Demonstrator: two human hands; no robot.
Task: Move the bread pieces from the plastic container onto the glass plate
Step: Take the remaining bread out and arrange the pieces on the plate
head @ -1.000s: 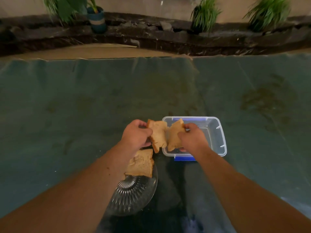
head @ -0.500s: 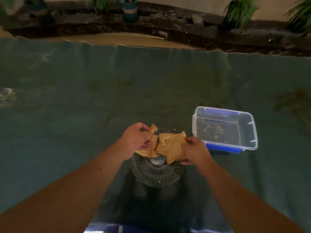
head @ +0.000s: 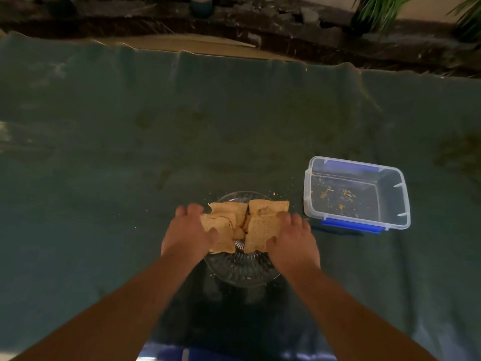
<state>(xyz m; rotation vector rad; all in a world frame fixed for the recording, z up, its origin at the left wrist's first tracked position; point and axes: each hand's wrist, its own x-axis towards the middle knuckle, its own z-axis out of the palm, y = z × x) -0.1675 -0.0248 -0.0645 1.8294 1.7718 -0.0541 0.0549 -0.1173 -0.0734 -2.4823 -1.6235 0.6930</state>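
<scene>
the left hand has its fingers closed on the outer edge of a tan, torn slice of bread, thumb on top of it. the right hand pinches a second tan slice of bread the same way, fingers curled over its far edge and thumb pressed on its near corner. both slices lie low over the round ribbed clear glass plate directly under and between the hands; in this dim light it is hard to say whether they already rest on it or sit just above. more tan bread pieces lie on the plate just beyond the fingertips, partly tucked under the two held slices. off to the right of the right hand, near but apart from it, stands the rectangular clear plastic container with blue clips, holding only scattered crumbs on its floor. everything sits on a dull teal cloth spreading out from the hands on all sides. far beyond the hands, past the cloth's edge, runs a dark stone ledge with green plants toward the right.
</scene>
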